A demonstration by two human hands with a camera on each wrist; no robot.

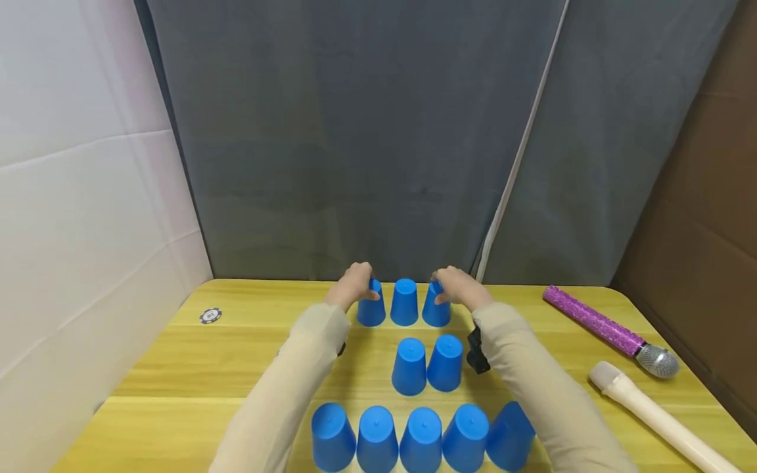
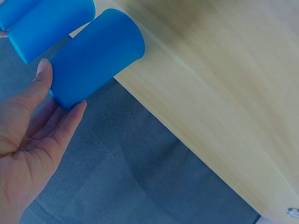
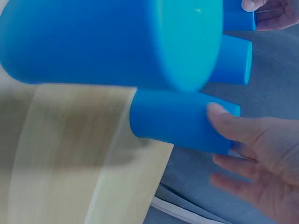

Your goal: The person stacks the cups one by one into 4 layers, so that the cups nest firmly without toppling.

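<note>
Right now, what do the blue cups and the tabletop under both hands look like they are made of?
The blue cups look like smooth moulded plastic: even colour, a soft sheen, no seams. The tabletop looks like yellow wood or a wood-print laminate, with straight grain stripes and a satin finish. The left hand and right hand each touch an end cup.

Sleeves: long, pale beige, thin close-fitting fabric, covering both arms down to the wrists.
Left hand (image 1: pixel 353 284): bare, no ring or glove seen.
Right hand (image 1: pixel 458 286): bare, likewise unadorned.
Right wrist: small black device (image 1: pixel 476 351) strapped on over the sleeve.
Left wrist: a bit of black device (image 1: pixel 342 349) shows at the sleeve edge.
</note>
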